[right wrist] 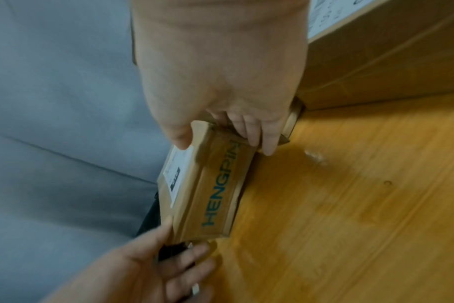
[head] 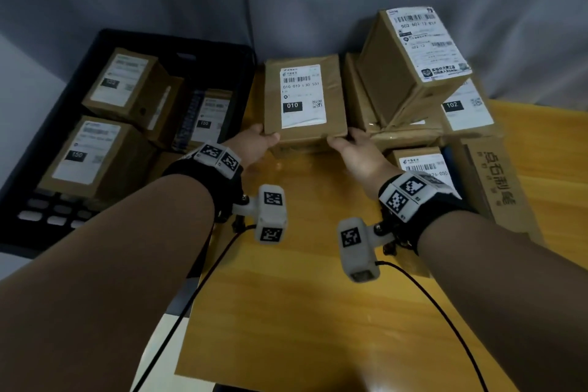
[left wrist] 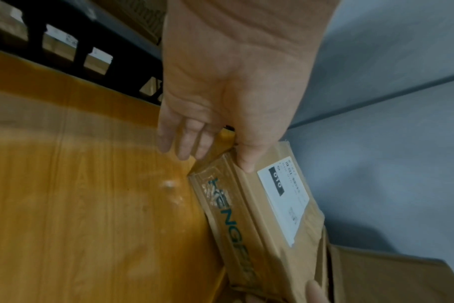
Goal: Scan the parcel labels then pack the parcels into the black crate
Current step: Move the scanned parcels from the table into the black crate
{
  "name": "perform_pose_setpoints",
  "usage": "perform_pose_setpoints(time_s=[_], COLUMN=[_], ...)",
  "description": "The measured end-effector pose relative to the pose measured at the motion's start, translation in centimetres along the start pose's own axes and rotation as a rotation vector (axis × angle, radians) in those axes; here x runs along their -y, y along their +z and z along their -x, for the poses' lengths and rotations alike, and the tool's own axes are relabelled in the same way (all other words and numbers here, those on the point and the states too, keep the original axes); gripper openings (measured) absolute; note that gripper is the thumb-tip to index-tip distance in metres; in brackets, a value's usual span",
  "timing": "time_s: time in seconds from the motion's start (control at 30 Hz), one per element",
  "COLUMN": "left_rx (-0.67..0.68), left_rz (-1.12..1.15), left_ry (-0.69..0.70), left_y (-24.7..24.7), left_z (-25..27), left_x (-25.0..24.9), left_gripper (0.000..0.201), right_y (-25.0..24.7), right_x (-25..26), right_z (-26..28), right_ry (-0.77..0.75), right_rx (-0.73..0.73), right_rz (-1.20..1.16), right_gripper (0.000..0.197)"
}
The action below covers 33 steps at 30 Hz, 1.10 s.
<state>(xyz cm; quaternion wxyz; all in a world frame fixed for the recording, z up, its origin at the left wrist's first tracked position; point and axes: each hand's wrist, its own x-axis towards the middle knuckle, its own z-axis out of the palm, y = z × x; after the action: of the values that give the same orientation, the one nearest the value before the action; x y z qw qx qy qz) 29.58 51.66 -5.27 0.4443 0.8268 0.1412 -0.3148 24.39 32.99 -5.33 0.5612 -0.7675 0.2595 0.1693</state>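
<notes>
Holding parcel 010 (head: 304, 99) at near corners, left hand (head: 254, 141) and right hand (head: 356, 145), thumbs on top, fingers (left wrist: 184, 143) curled under, near edge just off worktop (head: 318, 280). Sitting between crate (head: 63, 124) and stack (head: 413, 73). Risk: only corner grip, could slip or tilt; could knock leaning box on stack; crate nearly full, little room.
</notes>
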Motion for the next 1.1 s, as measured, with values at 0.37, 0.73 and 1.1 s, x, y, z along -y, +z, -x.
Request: perform_pose_setpoints(time_s=[0.37, 0.73, 1.1], left_rx=[0.128, -0.119, -0.317], left_rz=[0.584, 0.604, 0.652], left_ry=[-0.023, 0.136, 0.015], left_y=[-0.8, -11.3, -18.7], left_z=[5.3, 9.4, 5.7], left_x=[3.0, 3.8, 8.2], left_gripper=[0.043, 0.036, 0.055], right_y=[-0.2, 6.4, 14.5], right_x=[-0.1, 3.9, 7.4], right_z=[2.3, 5.4, 2.6], right_ry=[0.107, 0.004, -0.174], right_rx=[0.204, 0.360, 0.211], right_rz=[-0.382, -0.282, 0.185], right_gripper=[0.044, 0.039, 0.045])
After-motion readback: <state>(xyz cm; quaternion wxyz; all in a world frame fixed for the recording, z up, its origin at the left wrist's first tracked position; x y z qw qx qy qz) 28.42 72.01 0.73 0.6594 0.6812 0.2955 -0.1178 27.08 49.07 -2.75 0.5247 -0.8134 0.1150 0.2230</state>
